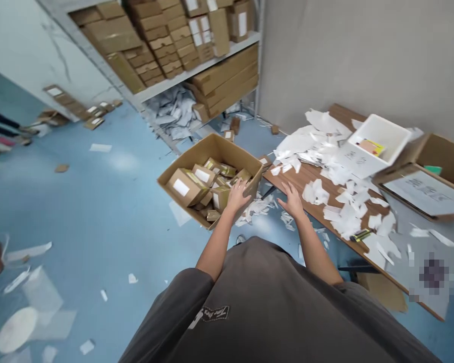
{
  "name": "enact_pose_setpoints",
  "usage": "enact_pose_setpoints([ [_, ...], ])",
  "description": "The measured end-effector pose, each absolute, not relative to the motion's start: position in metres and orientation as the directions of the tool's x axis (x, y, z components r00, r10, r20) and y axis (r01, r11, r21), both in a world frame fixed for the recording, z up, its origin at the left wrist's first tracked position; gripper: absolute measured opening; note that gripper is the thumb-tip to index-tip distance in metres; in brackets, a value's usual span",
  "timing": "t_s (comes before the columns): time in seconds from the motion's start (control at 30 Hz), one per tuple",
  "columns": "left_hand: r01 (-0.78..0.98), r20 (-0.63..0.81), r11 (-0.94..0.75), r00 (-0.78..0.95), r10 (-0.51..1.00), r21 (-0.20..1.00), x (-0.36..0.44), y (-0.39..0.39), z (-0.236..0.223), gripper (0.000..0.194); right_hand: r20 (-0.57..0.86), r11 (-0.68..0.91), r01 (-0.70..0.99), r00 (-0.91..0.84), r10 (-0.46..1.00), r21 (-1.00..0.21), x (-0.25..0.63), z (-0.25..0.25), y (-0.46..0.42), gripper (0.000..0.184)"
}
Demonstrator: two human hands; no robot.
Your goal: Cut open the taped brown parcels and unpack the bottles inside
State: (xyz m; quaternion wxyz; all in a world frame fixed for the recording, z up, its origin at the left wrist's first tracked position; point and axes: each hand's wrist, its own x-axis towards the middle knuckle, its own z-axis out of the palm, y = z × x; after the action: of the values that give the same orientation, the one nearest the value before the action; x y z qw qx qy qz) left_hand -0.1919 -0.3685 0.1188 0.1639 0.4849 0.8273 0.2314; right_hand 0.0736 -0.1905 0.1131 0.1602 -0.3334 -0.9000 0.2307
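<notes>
In front of me a large open cardboard box (pixel 181 206) stands at an angle, filled with several small brown cartons (pixel 185 186), some with white labels and yellowish tape. My left hand (pixel 238 196) is over the near right side of this box, fingers spread and holding nothing; whether it touches a carton is unclear. Beside the front edge of a wooden table (pixel 314 181), my right hand (pixel 292 201) hangs with fingers apart and no object in it. Torn white paper (pixel 316 192) lies on the table nearest that hand.
A white bin (pixel 386 136), another open carton (pixel 446 151) and a black-and-yellow cutter (pixel 360 235) are on the table. Metal shelving (pixel 196 68) packed with boxes stands at the back. Paper scraps (pixel 100 147) litter the blue floor. A person's legs (pixel 2 121) show far left.
</notes>
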Motion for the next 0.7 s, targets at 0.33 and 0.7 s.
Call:
enact_pose_setpoints([
  [0.33,0.491,-0.192,0.689,-0.723,0.664,0.533,-0.299,-0.450,0.066,0.091,0.067,0.822,0.341,-0.908,0.413,-0.456,-0.114,0.118,-0.192,0.084],
  [0.7,0.187,-0.547,0.878,-0.719,0.428,0.442,-0.325,-0.415,-0.048,0.095,-0.231,0.852,0.123,-0.973,0.003,-0.508,-0.266,-0.005,-0.166,0.092],
])
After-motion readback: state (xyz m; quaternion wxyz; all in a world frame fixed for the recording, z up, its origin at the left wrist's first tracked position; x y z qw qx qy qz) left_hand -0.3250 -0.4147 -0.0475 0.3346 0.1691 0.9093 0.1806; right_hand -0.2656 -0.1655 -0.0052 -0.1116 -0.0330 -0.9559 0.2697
